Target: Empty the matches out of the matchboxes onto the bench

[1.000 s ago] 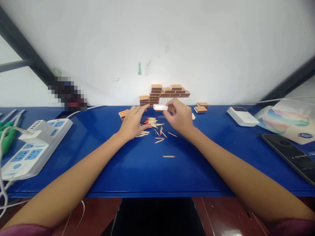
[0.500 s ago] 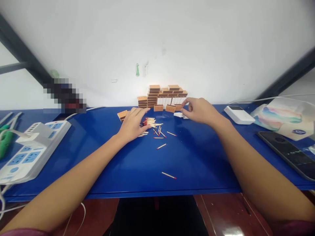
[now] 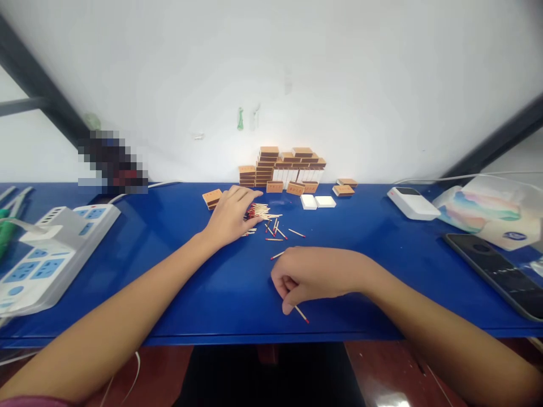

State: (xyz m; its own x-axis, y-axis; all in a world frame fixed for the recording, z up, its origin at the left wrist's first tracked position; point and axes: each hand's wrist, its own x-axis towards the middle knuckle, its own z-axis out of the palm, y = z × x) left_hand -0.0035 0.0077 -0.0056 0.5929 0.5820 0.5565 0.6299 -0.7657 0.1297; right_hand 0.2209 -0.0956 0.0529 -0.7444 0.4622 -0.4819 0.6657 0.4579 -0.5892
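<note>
My right hand [image 3: 303,280] is low over the front of the blue table, its fingers curled and pinched on a match [image 3: 302,315] whose red head sticks out toward the front edge. My left hand [image 3: 232,215] rests beside a heap of loose matches [image 3: 259,210], thumb and fingers apart, hiding part of the heap. Several single matches [image 3: 275,227] lie scattered to the right of the heap. Behind them, against the wall, stands a stacked structure of matchboxes [image 3: 265,168], partly held up by upright matches [image 3: 286,174]. Two white matchbox trays [image 3: 325,202] lie right of centre.
One matchbox [image 3: 212,198] lies left of my left hand, and two more matchboxes [image 3: 344,190] lie at the back right. A power strip [image 3: 55,249] occupies the left side. On the right are a white device [image 3: 412,203], a tissue pack [image 3: 487,206] and a phone [image 3: 494,274].
My right hand has come from the white trays at the back to the front of the table, and the front match is now tilted in its fingers. My left hand has stayed put.
</note>
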